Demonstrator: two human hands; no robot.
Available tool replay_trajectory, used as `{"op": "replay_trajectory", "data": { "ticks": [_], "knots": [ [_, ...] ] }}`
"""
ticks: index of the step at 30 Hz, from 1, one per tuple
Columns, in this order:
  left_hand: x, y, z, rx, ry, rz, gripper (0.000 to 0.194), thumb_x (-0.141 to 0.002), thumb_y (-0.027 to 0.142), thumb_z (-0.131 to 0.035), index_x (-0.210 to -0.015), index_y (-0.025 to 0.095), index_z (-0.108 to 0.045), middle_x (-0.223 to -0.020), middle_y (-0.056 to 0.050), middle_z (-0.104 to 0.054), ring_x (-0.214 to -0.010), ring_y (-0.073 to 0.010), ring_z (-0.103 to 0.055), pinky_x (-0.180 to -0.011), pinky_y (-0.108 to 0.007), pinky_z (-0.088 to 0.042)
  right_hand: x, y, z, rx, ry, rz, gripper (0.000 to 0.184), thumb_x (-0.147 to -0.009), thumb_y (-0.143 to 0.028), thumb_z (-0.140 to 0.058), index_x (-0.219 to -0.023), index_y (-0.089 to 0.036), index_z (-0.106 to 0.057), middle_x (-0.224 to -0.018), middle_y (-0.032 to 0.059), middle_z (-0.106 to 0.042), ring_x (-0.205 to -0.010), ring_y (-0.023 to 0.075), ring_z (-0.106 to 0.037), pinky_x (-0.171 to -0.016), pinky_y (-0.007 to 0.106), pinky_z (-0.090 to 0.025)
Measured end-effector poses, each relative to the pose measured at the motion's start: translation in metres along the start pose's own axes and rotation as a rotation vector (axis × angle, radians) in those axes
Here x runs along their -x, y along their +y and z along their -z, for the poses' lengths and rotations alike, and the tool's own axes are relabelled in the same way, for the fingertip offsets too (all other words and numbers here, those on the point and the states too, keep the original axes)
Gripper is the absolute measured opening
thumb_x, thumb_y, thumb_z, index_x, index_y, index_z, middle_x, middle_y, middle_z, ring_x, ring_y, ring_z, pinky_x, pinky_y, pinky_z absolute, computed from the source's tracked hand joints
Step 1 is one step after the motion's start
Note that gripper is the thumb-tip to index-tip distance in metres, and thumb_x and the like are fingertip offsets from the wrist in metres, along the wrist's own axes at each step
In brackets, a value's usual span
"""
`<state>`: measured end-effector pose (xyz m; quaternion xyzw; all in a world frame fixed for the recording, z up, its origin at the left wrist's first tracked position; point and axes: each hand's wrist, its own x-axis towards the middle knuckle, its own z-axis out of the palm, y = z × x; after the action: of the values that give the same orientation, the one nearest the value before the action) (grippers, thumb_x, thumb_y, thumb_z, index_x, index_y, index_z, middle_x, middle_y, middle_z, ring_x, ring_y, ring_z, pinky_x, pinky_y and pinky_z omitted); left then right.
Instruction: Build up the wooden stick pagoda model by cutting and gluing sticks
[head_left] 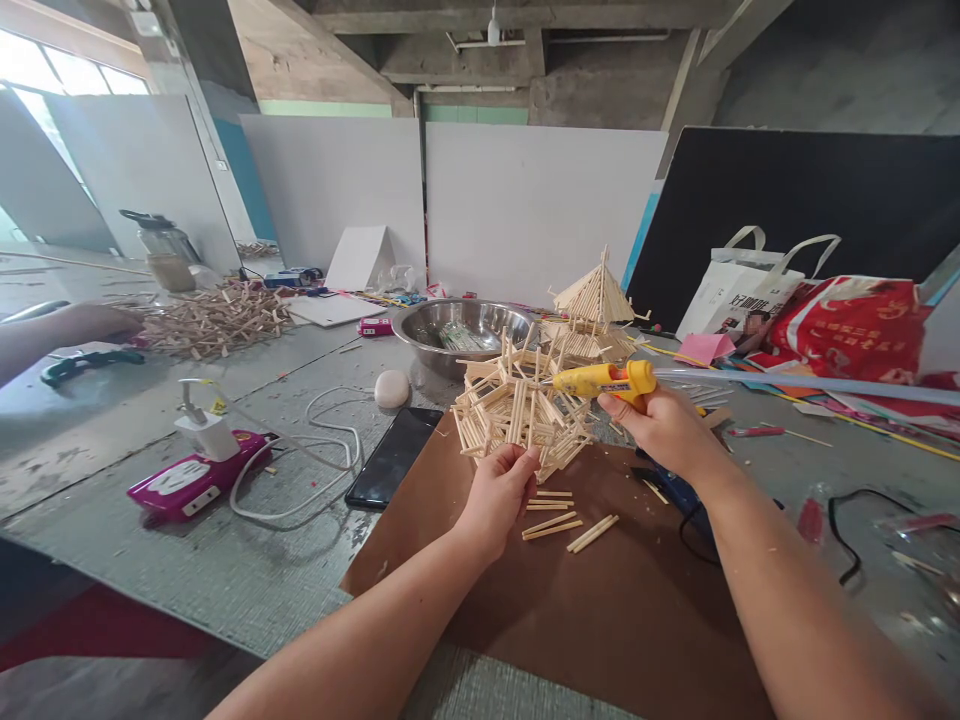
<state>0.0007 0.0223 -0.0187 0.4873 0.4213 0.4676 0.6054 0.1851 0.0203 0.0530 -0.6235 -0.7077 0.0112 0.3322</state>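
Observation:
My right hand (660, 425) grips a yellow hot glue gun (607, 380), a long clear glue stick (787, 380) jutting from its back end. The gun's nozzle points left at the upper part of a model built of thin wooden sticks (480, 410). At the model's front edge my left hand (499, 490) is closed in a pinch on a wooden stick (532, 425); the fingertips partly hide its lower end. Several loose sticks (592, 534) lie by my left hand on a brown sheet (600, 620), which is under the model.
Behind stand a steel bowl (420, 335) and a second stick model with a pointed roof (596, 290). To the left are a phone (390, 460), a purple power strip (180, 490) and a white cable (300, 500). Another person's hand (105, 325) is by a stick pile (217, 318).

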Motion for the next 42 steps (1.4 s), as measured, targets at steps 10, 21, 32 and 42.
{"op": "replay_trajectory", "data": {
  "ticks": [10,21,32,42],
  "knots": [
    [0.002,-0.001,-0.002,-0.09,-0.034,-0.022,0.032,-0.068,0.044,-0.053,-0.056,0.016,-0.043,-0.039,0.007,-0.039,-0.033,-0.0031,-0.027,-0.034,-0.017,-0.019,0.006,-0.001,0.009,-0.086,-0.174,0.052,0.033,-0.075,-0.049,-0.043,-0.069,-0.02,-0.058,-0.055,0.0002,-0.057,-0.056,0.0157,-0.053,-0.05,0.026,-0.037],
    [0.004,0.002,-0.004,-0.071,-0.042,0.003,0.033,-0.066,0.046,-0.054,-0.057,0.016,-0.043,-0.039,0.008,-0.039,-0.032,-0.0034,-0.028,-0.033,-0.017,-0.019,0.006,-0.017,0.005,0.019,-0.207,0.087,0.03,-0.075,-0.047,-0.042,-0.077,-0.021,-0.057,-0.069,0.0019,-0.061,-0.063,0.0159,-0.054,-0.055,0.025,-0.038],
    [0.004,0.002,-0.004,-0.065,-0.044,0.021,0.032,-0.067,0.045,-0.053,-0.059,0.017,-0.042,-0.039,0.007,-0.039,-0.032,-0.0034,-0.028,-0.032,-0.016,-0.017,0.007,-0.017,0.006,0.037,-0.203,0.097,0.03,-0.076,-0.046,-0.042,-0.076,-0.02,-0.056,-0.071,0.0024,-0.062,-0.066,0.0166,-0.055,-0.056,0.026,-0.038],
    [0.003,0.0,-0.003,-0.078,-0.037,0.017,0.031,-0.068,0.044,-0.053,-0.058,0.017,-0.042,-0.039,0.007,-0.039,-0.032,-0.0036,-0.029,-0.033,-0.017,-0.018,0.007,-0.016,0.008,0.086,-0.209,0.091,0.033,-0.076,-0.049,-0.04,-0.077,-0.021,-0.058,-0.071,0.003,-0.063,-0.066,0.018,-0.056,-0.056,0.026,-0.038]
  ]
}}
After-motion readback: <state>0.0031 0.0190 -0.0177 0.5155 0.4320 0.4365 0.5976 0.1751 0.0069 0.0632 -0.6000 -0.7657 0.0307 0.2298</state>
